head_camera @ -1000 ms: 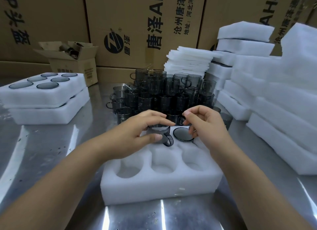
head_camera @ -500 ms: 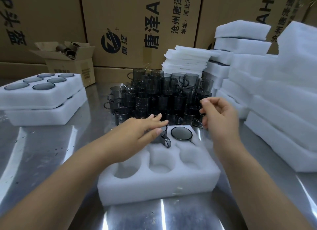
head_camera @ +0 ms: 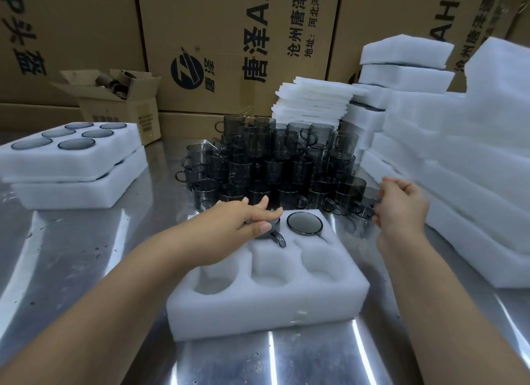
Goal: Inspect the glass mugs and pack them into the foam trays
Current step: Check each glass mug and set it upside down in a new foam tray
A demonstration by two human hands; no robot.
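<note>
The smoky grey glass mug [head_camera: 278, 239] sat in the back-middle pocket of the white foam tray [head_camera: 258, 307], your left hand [head_camera: 243, 221] pressing it home with straight fingers. Your right hand [head_camera: 401, 207] curled at the heap of loose grey mugs [head_camera: 272, 166]; I cannot tell whether it gripped one. Next, lift one cleanly to inspect.
</note>
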